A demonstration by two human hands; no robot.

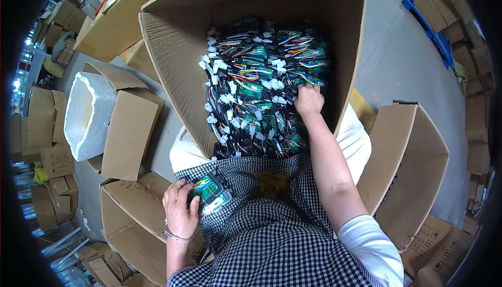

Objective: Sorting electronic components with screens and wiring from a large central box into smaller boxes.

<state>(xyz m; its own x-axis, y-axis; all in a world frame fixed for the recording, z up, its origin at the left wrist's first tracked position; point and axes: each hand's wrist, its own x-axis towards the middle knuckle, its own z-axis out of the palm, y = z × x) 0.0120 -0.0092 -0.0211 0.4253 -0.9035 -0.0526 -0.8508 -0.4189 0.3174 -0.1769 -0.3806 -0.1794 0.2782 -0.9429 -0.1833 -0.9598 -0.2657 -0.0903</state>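
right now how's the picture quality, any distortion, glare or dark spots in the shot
Head view: strong fisheye bending, so the big cardboard box has curved edges and the rim goes black; bright daylight glares at the far left edge; the centre is evenly lit and sharp, with the right hand among the wired circuit boards and the left hand both clear.

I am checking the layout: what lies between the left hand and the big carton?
In the head view, the checkered apron lies between the left hand and the big carton.
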